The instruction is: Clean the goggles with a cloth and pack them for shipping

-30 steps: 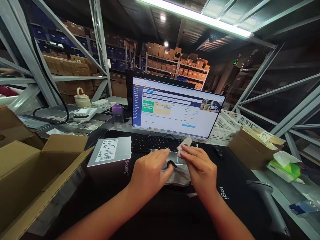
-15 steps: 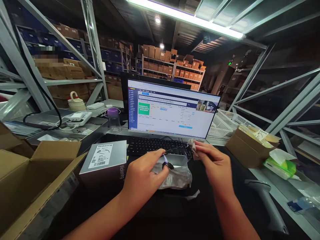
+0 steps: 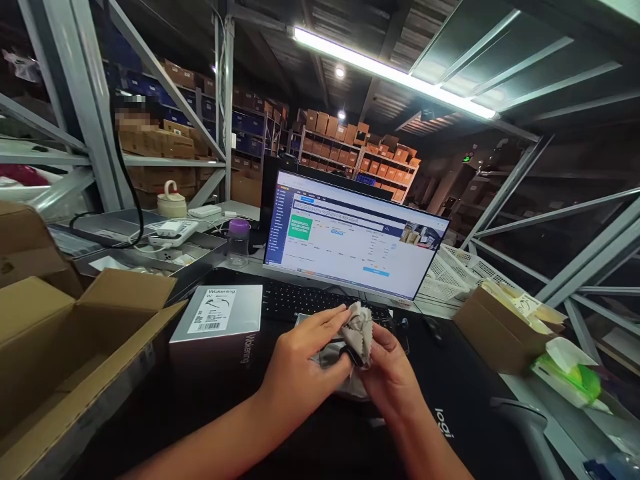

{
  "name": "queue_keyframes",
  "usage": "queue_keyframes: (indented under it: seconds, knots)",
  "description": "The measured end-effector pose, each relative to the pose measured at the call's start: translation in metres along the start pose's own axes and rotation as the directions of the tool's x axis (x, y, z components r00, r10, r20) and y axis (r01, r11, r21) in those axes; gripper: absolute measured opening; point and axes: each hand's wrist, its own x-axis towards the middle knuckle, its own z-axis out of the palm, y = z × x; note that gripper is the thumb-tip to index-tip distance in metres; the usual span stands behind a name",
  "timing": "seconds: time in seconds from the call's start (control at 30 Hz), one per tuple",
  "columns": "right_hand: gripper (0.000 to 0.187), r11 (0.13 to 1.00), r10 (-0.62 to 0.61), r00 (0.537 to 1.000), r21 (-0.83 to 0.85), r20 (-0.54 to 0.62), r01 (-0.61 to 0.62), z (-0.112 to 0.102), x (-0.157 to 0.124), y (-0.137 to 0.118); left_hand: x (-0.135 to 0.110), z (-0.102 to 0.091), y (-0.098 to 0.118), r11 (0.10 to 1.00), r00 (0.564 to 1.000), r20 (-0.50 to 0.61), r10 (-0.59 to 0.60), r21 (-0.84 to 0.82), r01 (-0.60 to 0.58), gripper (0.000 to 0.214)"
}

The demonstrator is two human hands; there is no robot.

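Note:
My left hand is closed on a small black device, its dark curved end showing by the thumb; the rest is hidden by the cloth and fingers. A grey-beige cleaning cloth with zigzag edges wraps over the device between both hands. My right hand grips this cloth from the right side, fingers bent. Beneath the hands lies a grey soft pouch, mostly covered. To the left stands a silver box labelled Wakening.
An open cardboard box fills the left front. Behind the hands are a keyboard and a monitor. At right sit a carton, a green tissue pack and a barcode scanner. A purple-capped bottle stands behind.
My right hand has moved left and brought the cloth onto the device in my left hand. Both hands are now together. The camera view has shifted slightly.

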Motion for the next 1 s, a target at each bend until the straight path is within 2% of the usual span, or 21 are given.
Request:
queue_keyframes:
  seconds: [0.1, 0.17, 0.3, 0.47, 0.57, 0.8, 0.9, 1.0]
  knots:
    - [0.028, 0.996, -0.048, 0.994, -0.072, 0.1, 0.055, -0.002, -0.005, 0.004, 0.0, -0.002, 0.001, 1.0, 1.0, 0.009, -0.025, -0.017, 0.025, 0.046]
    - [0.029, 0.997, -0.039, 0.989, -0.061, 0.143, 0.048, -0.001, -0.006, 0.006, 0.001, -0.005, 0.0, 0.999, 0.999, 0.001, -0.05, -0.014, 0.05, 0.045]
    - [0.029, 0.999, 0.053, 0.989, 0.003, 0.141, -0.054, 0.001, -0.001, 0.007, 0.002, -0.004, -0.001, 0.999, 0.999, 0.028, -0.043, -0.015, 0.043, 0.044]
    - [0.031, 0.976, 0.215, 0.966, -0.042, 0.142, -0.212, -0.008, 0.005, -0.002, -0.002, 0.001, 0.0, 0.999, 0.994, 0.1, 0.031, -0.038, -0.027, 0.051]
    - [0.036, 0.966, 0.257, 0.955, -0.028, 0.145, -0.256, -0.011, 0.006, -0.005, -0.003, 0.004, 0.0, 0.997, 0.99, 0.126, 0.067, -0.04, -0.062, 0.053]
    - [0.031, 0.98, 0.155, 0.981, 0.11, 0.117, -0.168, -0.003, -0.002, -0.02, -0.002, 0.006, 0.002, 0.996, 0.995, 0.053, 0.089, 0.0, -0.089, 0.048]
    - [0.035, 0.975, 0.137, 0.987, 0.164, 0.081, -0.149, -0.006, -0.009, -0.031, -0.003, 0.004, 0.006, 0.997, 0.997, 0.021, 0.079, -0.027, -0.078, 0.048]
    - [0.038, 0.976, 0.12, 0.992, 0.175, 0.048, -0.127, -0.009, -0.014, -0.031, -0.004, 0.002, 0.009, 0.994, 0.997, 0.008, 0.082, -0.07, -0.081, 0.048]
